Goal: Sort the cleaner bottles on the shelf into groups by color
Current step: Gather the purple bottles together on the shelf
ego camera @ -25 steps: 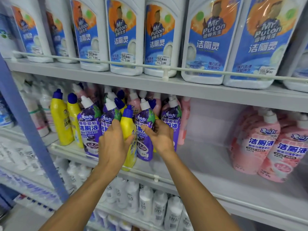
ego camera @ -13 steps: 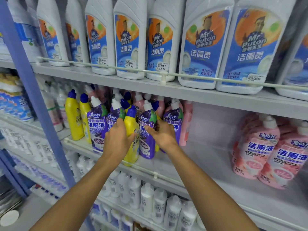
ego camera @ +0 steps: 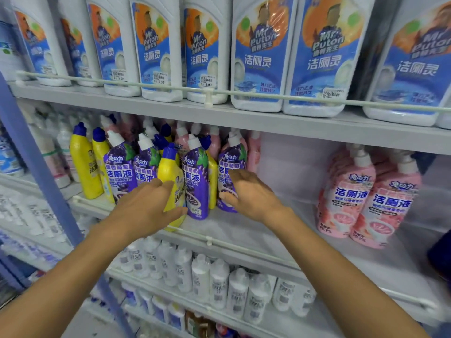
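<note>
Above the left hand (ego camera: 144, 206) and right hand (ego camera: 251, 193), large white bottles (ego camera: 258, 57) with blue-and-orange Mr Puton labels line the upper shelf (ego camera: 170, 111) behind a thin white rail (ego camera: 305, 99), some bearing price stickers. Below both hands stand rows of small white bottles (ego camera: 219, 281). Left of the left hand rises a blue upright post (ego camera: 40, 167).

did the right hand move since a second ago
Yes. The right hand drew back rightward: off the third purple bottle from the left, now at the rightmost purple bottle.
</note>
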A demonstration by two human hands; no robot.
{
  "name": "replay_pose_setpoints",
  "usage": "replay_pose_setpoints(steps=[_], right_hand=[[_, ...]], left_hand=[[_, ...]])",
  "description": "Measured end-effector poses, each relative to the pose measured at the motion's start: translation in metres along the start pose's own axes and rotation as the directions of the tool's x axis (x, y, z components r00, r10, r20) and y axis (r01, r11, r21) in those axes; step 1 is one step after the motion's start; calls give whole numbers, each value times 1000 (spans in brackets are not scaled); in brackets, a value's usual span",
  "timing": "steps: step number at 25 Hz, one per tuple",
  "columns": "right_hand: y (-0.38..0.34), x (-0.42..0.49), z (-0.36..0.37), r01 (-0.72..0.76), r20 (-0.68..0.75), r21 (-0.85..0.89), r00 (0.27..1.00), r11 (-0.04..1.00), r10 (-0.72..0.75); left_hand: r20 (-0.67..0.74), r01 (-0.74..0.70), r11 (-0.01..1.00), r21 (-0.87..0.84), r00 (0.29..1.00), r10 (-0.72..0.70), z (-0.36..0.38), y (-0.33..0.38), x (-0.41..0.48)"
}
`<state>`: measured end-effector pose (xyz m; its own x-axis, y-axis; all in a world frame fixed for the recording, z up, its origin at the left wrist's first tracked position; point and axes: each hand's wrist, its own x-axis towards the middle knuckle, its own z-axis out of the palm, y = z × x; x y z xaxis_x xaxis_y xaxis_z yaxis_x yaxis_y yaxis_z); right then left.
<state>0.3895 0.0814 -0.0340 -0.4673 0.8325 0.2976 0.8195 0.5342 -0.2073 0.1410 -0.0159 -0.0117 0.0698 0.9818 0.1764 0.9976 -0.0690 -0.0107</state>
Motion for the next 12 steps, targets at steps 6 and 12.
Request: replay_pose_setpoints(steps=[6,12], right_hand=[[25,-13,-10,-41,22,10,999,999,41],[55,-8,-32,-183,30,-19,983,983,183]], left_hand=[[28,-197,980,-3,980,197,-1,53,26],[-118,-233,967,-102,968,221,-7,82,83]])
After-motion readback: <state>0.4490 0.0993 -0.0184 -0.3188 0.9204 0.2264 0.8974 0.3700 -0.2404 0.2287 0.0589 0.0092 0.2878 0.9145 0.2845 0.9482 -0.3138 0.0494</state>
